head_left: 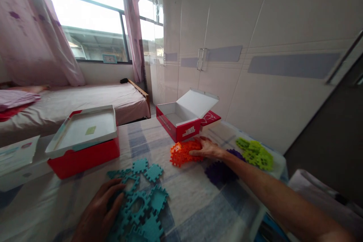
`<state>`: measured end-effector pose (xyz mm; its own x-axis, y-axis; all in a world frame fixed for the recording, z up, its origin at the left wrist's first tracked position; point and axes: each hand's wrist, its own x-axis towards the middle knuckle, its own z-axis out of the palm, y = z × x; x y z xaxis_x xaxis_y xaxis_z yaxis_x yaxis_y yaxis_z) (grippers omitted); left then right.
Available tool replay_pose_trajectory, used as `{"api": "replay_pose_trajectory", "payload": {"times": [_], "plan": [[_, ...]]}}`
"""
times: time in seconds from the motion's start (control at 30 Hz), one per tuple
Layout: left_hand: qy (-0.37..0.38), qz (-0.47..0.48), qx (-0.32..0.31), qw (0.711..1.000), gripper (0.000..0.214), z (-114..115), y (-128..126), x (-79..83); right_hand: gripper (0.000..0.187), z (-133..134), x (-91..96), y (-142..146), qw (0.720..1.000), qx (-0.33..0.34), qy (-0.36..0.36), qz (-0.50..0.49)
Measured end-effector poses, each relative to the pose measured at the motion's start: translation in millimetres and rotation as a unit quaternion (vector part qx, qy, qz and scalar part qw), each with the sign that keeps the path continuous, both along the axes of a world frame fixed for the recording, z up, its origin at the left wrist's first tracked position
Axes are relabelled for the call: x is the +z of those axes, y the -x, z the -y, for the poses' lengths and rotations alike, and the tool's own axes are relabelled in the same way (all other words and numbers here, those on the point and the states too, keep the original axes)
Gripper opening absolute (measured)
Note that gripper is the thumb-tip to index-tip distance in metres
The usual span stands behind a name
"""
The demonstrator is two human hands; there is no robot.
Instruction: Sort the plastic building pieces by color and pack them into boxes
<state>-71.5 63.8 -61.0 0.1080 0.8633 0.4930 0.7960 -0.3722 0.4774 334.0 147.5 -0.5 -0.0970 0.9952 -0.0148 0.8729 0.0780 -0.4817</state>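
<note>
My left hand (99, 210) rests at the near edge of a spread of teal interlocking pieces (153, 230), its thumb and bent forefinger apart and nothing visible between them. These flat pieces have toothed edges, and some have cut-out middles. Farther off, my right hand (209, 148) reaches onto a heap of orange interlocking pieces (181, 153), with thumb and fingers closed around the heap's right side. Dark purple pieces (219, 173) lie under and beside my right forearm. Beyond the forearm is a cluster of yellow-green pieces (256, 154).
A red box with a raised white lid (188, 134) stands behind the orange heap. At left sits another red box (85, 159) topped by a white tray, beside a white box (22, 166). A checked cloth (187, 204) covers the table. A bed (113, 98) and wardrobe (227, 19) stand beyond.
</note>
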Motion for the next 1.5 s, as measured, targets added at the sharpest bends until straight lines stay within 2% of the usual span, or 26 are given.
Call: {"api": "replay_pose_trajectory", "payload": {"times": [0.1, 0.23, 0.37, 0.5, 0.77, 1.03, 1.13, 1.3, 1.4, 1.5], "plan": [[-0.004, -0.003, -0.003, 1.000, 0.034, -1, 0, 1.3, 0.076, -2, 5.4, 7, 0.999, -0.018, 0.008, -0.028], [0.001, -0.008, 0.003, 1.000, 0.035, 0, 0, 1.1, 0.066, -7, 5.8, 9, 0.994, -0.028, -0.021, -0.105], [0.008, -0.007, -0.003, 1.000, 0.035, -1, 1, -3.2, 0.050, -9, 3.1, 5, 0.986, -0.014, -0.025, -0.167], [0.010, 0.002, -0.003, 1.000, 0.035, -1, 1, -4.5, 0.047, -9, 5.4, 5, 0.975, 0.002, -0.011, -0.222], [0.051, 0.027, -0.001, 0.998, 0.030, 12, -15, 18.9, 0.041, -7, 19.9, 13, 0.964, 0.026, 0.040, -0.262], [0.071, 0.043, 0.000, 0.997, 0.028, 14, -18, 23.3, 0.034, -6, 21.6, 9, 0.964, 0.012, -0.006, -0.267], [0.071, 0.045, -0.001, 0.996, 0.029, 13, -18, 22.6, 0.038, -6, 20.9, 2, 0.951, -0.014, -0.023, -0.308], [0.059, 0.052, 0.006, 0.997, 0.030, 14, -19, 22.0, 0.044, -4, 27.7, -9, 0.917, -0.061, -0.005, -0.393], [0.057, 0.053, 0.005, 0.997, 0.030, 14, -19, 20.2, 0.040, -1, 40.8, -12, 0.896, -0.090, 0.001, -0.435], [0.059, 0.054, 0.003, 0.997, 0.029, 13, -18, 17.5, 0.036, -5, 65.3, -9, 0.872, -0.113, 0.001, -0.476]]}}
